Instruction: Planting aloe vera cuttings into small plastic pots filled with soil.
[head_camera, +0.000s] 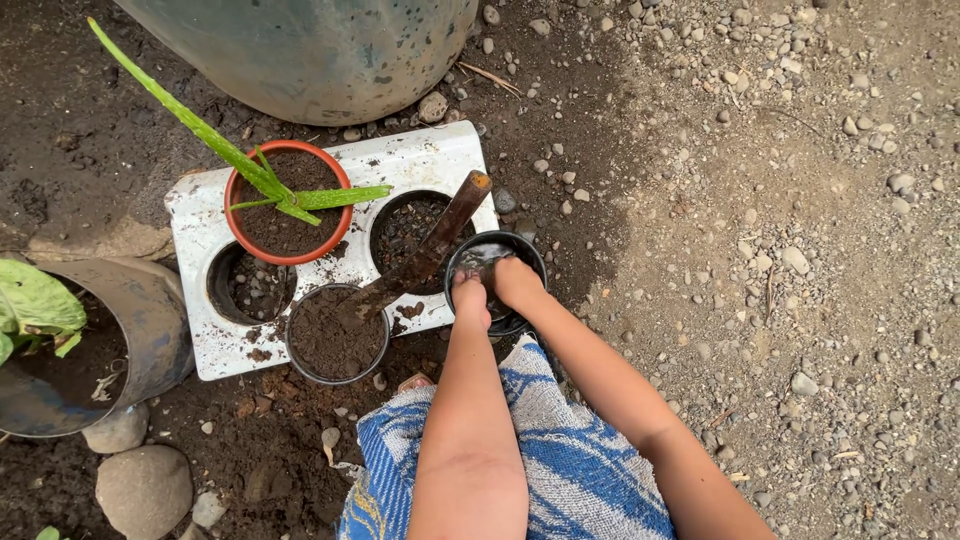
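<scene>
Both my hands reach into a small black pot (528, 252) on the ground beside a white slab. My left hand (470, 299) rests on the pot's near left rim, fingers curled down inside. My right hand (514, 280) presses into the pot's middle, where something dark and shiny lies. Whether either hand grips anything is hidden. A rusty trowel (432, 249) stands stuck in a black pot full of soil (334, 338), its handle leaning toward my hands.
A white slab with round holes (425, 160) bears a red pot with an aloe plant (285, 200). A big grey drum (310, 50) stands behind. At left, a metal tub (150, 320) with a leafy plant and rounded stones (145, 488). Gravel spreads right.
</scene>
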